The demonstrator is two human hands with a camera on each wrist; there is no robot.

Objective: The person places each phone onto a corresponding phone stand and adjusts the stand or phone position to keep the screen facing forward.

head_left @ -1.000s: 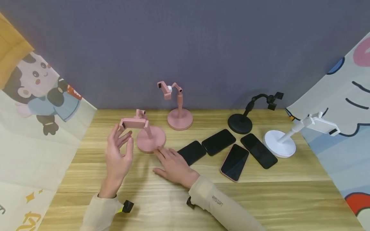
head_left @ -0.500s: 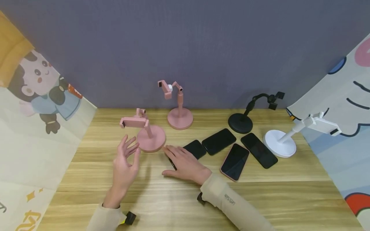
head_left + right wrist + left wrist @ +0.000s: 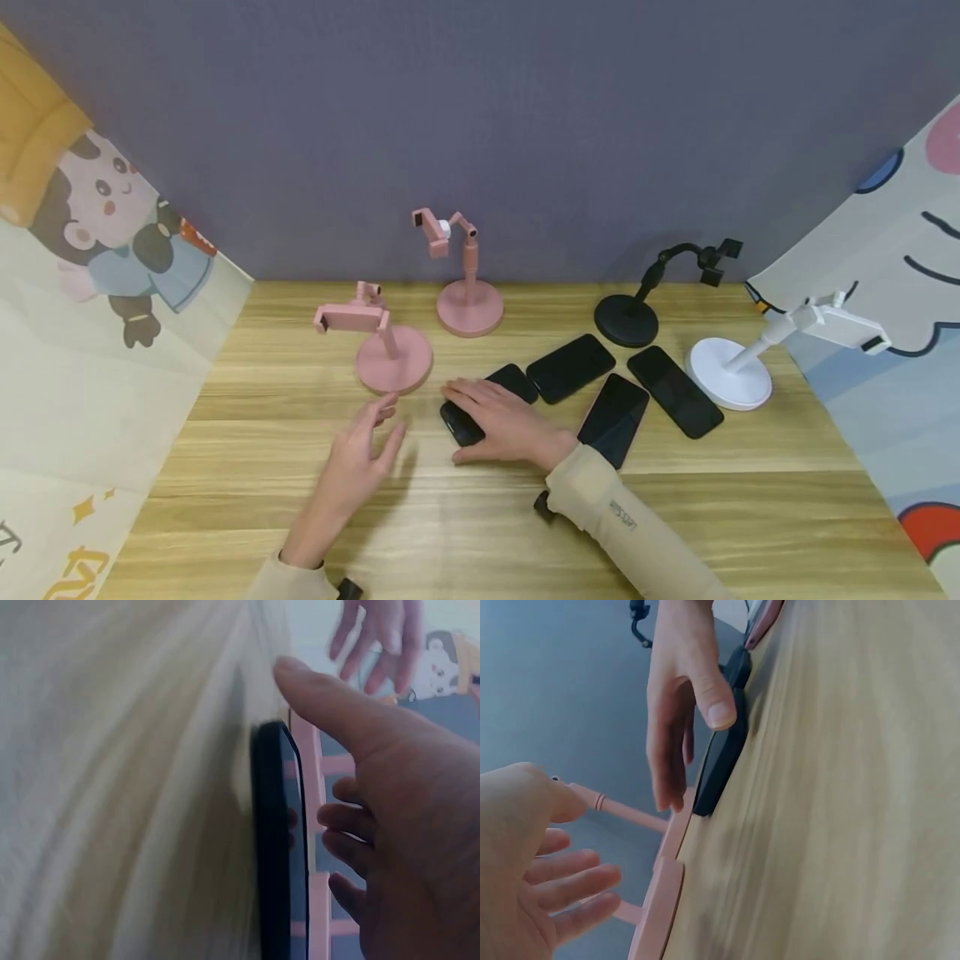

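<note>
In the head view my right hand (image 3: 506, 423) hovers over the leftmost black phone (image 3: 462, 423), its spread thumb and fingers partly hiding the screen. From the right wrist view, a gap shows between those fingers and the phone (image 3: 276, 847), which lies flat on the table. My left hand (image 3: 362, 454) holds nothing, raised above the table with loosely bent fingers. Just beyond it stands the left pink phone stand (image 3: 393, 362), its horizontal clamp without a phone. In the left wrist view both hands appear, the right hand (image 3: 682, 697) near the phone's edge.
A second pink stand (image 3: 470, 308) is at the back, with a black stand (image 3: 626, 321) and a white stand (image 3: 727, 375) to the right. Phones lie between: a black one (image 3: 570, 368), a pink-edged one (image 3: 615, 421) and another black one (image 3: 675, 392). A grey panel (image 3: 480, 142) rises behind.
My right hand has moved rightwards from the left pink stand's base to over the leftmost phone. My left hand has dropped away from that stand's clamp, towards the front and right.
</note>
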